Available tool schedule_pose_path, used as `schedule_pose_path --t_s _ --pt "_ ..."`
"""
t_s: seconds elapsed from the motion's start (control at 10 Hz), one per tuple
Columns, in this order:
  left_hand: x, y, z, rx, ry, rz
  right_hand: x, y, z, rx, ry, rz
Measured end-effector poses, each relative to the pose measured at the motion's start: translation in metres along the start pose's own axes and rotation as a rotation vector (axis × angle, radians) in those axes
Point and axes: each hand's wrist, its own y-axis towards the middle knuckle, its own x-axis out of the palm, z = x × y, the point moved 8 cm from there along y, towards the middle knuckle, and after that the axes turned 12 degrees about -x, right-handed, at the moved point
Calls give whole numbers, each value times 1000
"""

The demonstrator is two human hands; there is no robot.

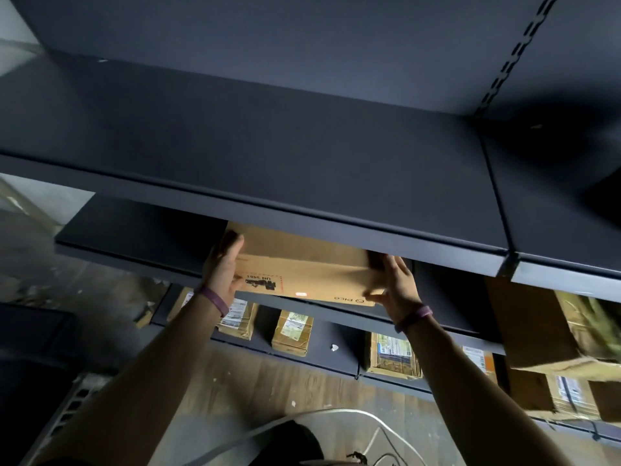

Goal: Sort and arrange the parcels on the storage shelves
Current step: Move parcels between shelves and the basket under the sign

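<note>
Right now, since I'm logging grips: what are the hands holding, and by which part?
A cardboard box, held at its two ends: left hand on the left end, right hand on the right.

Dim room, dark grey metal shelves [302,146] over a worn wood-plank floor [252,381], pale cables [322,412] below.

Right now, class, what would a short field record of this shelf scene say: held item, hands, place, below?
Held item: cardboard box, print upside down
Hands: left hand holds its left end, right hand its right end
Place: front of middle shelf, beneath upper shelf
Below: labelled parcels on lower shelf
Wrists: purple wristbands
</note>
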Motion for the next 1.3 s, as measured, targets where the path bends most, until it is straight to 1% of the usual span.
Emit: schedule_pose_path --t_s 0.1,0.2,0.4,0.6,0.7,0.8,0.9,1.0,1.1,1.2,1.3 --pt "-10 -27 -19 -29 -14 17 -17 -31 1 -35 -27 -93" --pt "-13 -63 -41 -57 -1 9 -37 -68 -1 -21 -43 -109" --pt "-14 -151 -90 -39 18 8 -101 -144 14 -2 -20 -103" --pt "-33 -227 -153 -52 37 91 -163 -211 27 16 -36 -137" --pt "-44 -248 -173 -125 159 116 -189 -234 34 45 -11 -157" --pt "-48 -268 -176 -141 295 114 -207 -253 37 12 28 -204" --pt "-44 -282 -164 -19 403 85 -212 -263 32 -55 38 -276" --pt "-42 -289 -164 34 557 44 -211 -272 16 -209 -38 -373" --pt "-47 -296 -161 93 442 29 -204 -275 -1 -317 -110 -429" --pt "-47 -305 -153 175 433 6 -192 -273 -12 -363 -111 -489" --pt "-49 -312 -146 213 434 1 -193 -270 -13 -392 -107 -439"
